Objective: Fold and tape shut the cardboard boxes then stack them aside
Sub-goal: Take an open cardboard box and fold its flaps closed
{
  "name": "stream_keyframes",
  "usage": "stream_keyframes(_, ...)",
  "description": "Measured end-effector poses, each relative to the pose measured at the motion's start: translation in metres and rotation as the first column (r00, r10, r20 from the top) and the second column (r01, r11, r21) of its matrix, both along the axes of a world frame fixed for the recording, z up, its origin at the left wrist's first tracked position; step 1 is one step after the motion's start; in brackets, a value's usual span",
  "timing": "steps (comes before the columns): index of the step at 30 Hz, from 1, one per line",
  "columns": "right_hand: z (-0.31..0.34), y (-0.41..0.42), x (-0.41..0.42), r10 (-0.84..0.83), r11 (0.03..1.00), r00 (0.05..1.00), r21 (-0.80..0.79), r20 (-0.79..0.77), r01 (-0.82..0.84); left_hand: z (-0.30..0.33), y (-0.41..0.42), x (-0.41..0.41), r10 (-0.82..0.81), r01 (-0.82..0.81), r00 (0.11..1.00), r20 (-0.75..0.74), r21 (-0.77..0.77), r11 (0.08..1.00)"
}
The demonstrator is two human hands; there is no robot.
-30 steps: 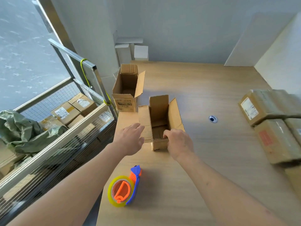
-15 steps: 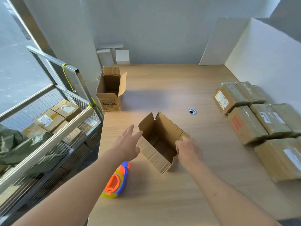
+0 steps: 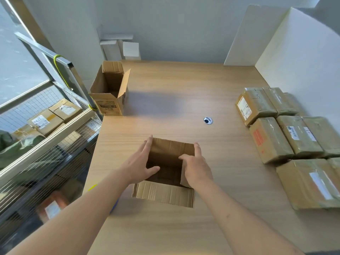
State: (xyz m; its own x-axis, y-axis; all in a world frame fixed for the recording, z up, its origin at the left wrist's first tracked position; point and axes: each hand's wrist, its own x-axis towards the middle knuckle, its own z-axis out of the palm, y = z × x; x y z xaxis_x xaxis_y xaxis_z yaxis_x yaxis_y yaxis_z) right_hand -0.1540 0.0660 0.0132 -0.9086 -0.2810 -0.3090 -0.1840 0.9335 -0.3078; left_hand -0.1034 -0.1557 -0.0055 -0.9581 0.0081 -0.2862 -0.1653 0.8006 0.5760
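An open cardboard box (image 3: pixel 163 193) sits on the wooden table (image 3: pixel 174 96) right in front of me, its near flap folded outward toward me. My left hand (image 3: pixel 140 165) lies flat with straight fingers against the box's left side flap, thumb reaching over the opening. My right hand (image 3: pixel 196 167) presses the right side flap inward with straight fingers. A second open box (image 3: pixel 109 89) stands at the table's far left edge. The tape dispenser is mostly hidden under my left forearm; only a yellow sliver (image 3: pixel 92 187) and a bit of blue show.
Several taped parcels (image 3: pixel 276 126) lie in rows along the table's right side by a white wall panel. A round cable grommet (image 3: pixel 208 120) sits mid-table. Left of the table stands a wire cage cart (image 3: pixel 46 144) holding more parcels. Small white boxes (image 3: pixel 121 48) sit at the back.
The box has been turned square to me and pulled closer. Both hands have moved onto its side flaps, and my left forearm now covers the tape dispenser.
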Motion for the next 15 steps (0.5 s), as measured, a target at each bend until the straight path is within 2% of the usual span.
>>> stream_keyframes(6, -0.020, 0.009, -0.005, 0.008, 0.998, 0.998, -0.066, -0.062, -0.012, -0.010, 0.004, 0.017, 0.160, -0.162, 0.986, 0.040, 0.071, 0.984)
stream_keyframes(8, -0.023, 0.009, -0.007, 0.016, 0.996, 0.996, -0.085, -0.086, -0.023, -0.007, 0.006, 0.020, 0.106, -0.108, 0.993, 0.060, 0.042, 0.993)
stream_keyframes(13, -0.026, 0.003, -0.009, 0.023, 0.996, 0.987, -0.080, -0.162, -0.036, 0.003, 0.010, 0.037, -0.041, 0.034, 0.973, 0.229, 0.034, 0.999)
stream_keyframes(15, -0.027, 0.003, -0.010, 0.034, 0.997, 0.984, -0.060, -0.176, -0.045, -0.001, 0.009, 0.041, -0.115, 0.139, 0.950, 0.290, -0.062, 0.988)
